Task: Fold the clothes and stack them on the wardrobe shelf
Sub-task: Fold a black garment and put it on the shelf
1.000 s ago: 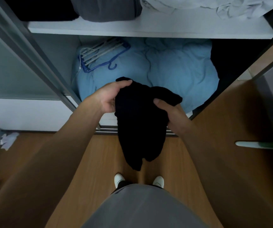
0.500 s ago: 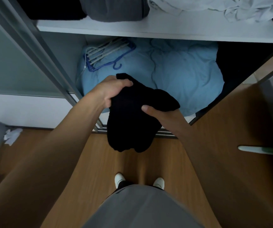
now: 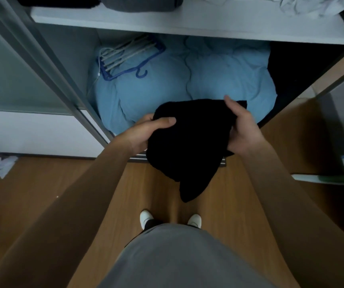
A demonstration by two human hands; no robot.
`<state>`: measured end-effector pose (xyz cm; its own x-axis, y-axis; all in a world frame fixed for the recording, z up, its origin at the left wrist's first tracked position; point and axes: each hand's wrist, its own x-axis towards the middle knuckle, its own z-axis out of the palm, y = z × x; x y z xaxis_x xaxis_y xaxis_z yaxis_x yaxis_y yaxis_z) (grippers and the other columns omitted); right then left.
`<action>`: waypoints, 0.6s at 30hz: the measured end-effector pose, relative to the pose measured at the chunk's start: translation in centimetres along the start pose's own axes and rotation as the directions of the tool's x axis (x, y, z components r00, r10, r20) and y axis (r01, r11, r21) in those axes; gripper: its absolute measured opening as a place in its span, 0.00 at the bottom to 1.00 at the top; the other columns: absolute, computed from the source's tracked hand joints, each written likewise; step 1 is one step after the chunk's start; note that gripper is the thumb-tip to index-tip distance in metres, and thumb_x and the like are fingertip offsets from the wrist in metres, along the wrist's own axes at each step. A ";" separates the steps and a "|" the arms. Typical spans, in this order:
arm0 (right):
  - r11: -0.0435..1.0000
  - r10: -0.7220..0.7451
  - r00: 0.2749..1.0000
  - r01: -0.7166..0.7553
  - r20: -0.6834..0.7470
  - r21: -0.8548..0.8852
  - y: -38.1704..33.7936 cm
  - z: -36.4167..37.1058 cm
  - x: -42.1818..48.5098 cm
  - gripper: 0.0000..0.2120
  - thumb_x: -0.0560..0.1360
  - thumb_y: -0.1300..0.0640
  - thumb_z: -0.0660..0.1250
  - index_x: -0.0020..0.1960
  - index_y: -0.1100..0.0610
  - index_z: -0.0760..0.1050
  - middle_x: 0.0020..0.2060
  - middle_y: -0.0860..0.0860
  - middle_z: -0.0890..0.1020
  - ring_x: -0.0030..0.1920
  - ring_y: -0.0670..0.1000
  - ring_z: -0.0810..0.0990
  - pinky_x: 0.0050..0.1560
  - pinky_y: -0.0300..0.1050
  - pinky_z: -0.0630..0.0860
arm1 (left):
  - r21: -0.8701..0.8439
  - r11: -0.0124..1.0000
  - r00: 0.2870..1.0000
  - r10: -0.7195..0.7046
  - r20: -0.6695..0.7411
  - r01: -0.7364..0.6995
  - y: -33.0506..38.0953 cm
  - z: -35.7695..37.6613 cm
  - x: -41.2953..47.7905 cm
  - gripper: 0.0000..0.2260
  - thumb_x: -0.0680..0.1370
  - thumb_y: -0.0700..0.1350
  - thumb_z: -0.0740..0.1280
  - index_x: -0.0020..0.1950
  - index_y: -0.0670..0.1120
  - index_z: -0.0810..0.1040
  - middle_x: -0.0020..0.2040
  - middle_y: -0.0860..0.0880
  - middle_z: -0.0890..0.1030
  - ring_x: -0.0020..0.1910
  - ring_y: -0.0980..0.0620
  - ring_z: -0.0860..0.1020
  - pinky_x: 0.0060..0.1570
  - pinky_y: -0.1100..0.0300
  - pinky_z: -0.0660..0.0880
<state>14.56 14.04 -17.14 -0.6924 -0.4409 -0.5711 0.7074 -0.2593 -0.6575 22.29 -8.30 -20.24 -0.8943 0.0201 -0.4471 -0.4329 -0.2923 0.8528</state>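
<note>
Gripping a bunched black garment (image 3: 189,142) at centre frame with left hand (image 3: 146,132) and right hand (image 3: 242,129), thumbs on top, fingers hidden beneath. Cannot make out folds in dark cloth. Along top edge, wardrobe shelf (image 3: 187,23) with piles (image 3: 138,4) cut off.

Dim, cool, flat light. The shelf (image 3: 187,23) top is brightest (light falls from above). The bay (image 3: 77,59) beneath sits in its shadow, its right side crushed to black. The black garment (image 3: 187,146) shows no fold detail. The left hand (image 3: 146,132) is slightly motion-smeared. Frame edges bow and stretch, and the forearms (image 3: 63,204) at the lower corners are soft.
</note>
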 end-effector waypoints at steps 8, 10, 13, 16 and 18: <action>0.972 -0.048 0.999 0.049 0.010 -0.231 5.0 -2.0 -0.1 0.18 0.79 0.56 0.69 0.68 0.59 0.76 0.62 0.57 0.82 0.65 0.57 0.80 0.69 0.55 0.73 | -0.224 0.975 0.999 0.010 -0.032 -0.017 -0.9 1.1 0.9 0.18 0.77 0.47 0.71 0.64 0.40 0.78 0.54 0.44 0.85 0.54 0.47 0.83 0.50 0.58 0.79; 0.982 -0.064 0.998 0.068 0.028 -0.176 4.5 -2.0 -0.3 0.19 0.80 0.55 0.68 0.69 0.59 0.75 0.64 0.57 0.81 0.65 0.56 0.79 0.68 0.54 0.74 | -0.248 0.969 0.998 0.025 0.064 -0.009 -1.8 0.0 0.5 0.19 0.77 0.47 0.68 0.66 0.42 0.75 0.55 0.47 0.84 0.55 0.50 0.82 0.53 0.59 0.78; 0.982 -0.084 0.994 0.095 0.072 -0.166 3.7 -1.7 -0.3 0.20 0.81 0.51 0.66 0.70 0.58 0.74 0.64 0.55 0.81 0.65 0.54 0.79 0.66 0.51 0.75 | -0.135 0.984 0.990 -0.106 0.095 0.118 -2.7 0.1 0.2 0.22 0.73 0.52 0.74 0.64 0.46 0.76 0.55 0.49 0.86 0.55 0.51 0.84 0.48 0.62 0.80; 0.944 -0.120 0.991 0.094 -0.064 -0.316 3.0 -1.5 0.2 0.20 0.81 0.48 0.66 0.68 0.59 0.75 0.60 0.55 0.83 0.62 0.54 0.81 0.66 0.51 0.76 | -0.098 0.994 0.997 -0.060 -0.052 0.055 -2.8 0.4 1.0 0.22 0.70 0.53 0.77 0.61 0.46 0.81 0.55 0.46 0.85 0.55 0.49 0.84 0.47 0.60 0.80; 0.830 -0.207 0.971 0.109 -0.121 -0.547 2.3 -1.9 0.3 0.21 0.81 0.47 0.65 0.66 0.61 0.76 0.58 0.55 0.84 0.60 0.53 0.82 0.67 0.52 0.75 | -0.097 0.995 0.991 0.007 -0.133 -0.020 -2.5 0.2 1.5 0.19 0.71 0.51 0.76 0.58 0.44 0.83 0.54 0.44 0.85 0.54 0.47 0.84 0.48 0.59 0.80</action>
<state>15.70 14.96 -19.80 -0.8360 -0.2701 -0.4777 0.4342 0.2068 -0.8768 22.00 -7.35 -22.97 -0.8741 -0.1088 -0.4733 -0.4022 -0.3842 0.8311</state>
